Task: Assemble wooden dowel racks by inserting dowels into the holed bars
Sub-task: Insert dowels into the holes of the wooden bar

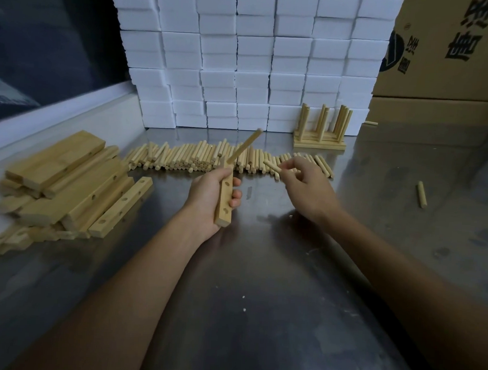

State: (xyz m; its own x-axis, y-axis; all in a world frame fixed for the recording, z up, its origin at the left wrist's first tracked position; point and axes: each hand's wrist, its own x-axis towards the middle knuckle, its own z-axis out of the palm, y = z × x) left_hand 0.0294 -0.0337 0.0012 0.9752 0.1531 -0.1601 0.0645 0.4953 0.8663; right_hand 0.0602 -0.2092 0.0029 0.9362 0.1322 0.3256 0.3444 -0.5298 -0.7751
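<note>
A: While our left hand grips the holed bar upright at the centre of the head view, fingers wrapped round its middle, one dowel already stands in its top hole, leaning toward one o'clock.

B: And our right hand, at two o'clock from the bar, pinches the next dowel between thumb and fingertips, just above the dowel row lying along twelve o'clock.

A: We judge two holes still show empty on the lower face. We should turn the bar so an open hole faces the right hand, bring the dowel's end square to it, and push straight along the hole's axis; a slanted entry could jam or split the wood.

B: Agreed, and we keep our left fingers off the hole itself. The spare bars wait at nine o'clock, a finished rack at one o'clock, a stray dowel at three.

A: Any writing?

B: Only large black Chinese characters and part of a round logo on the cardboard box at two o'clock; they are cropped and sideways, so we cannot read them. The white blocks carry none.
</note>
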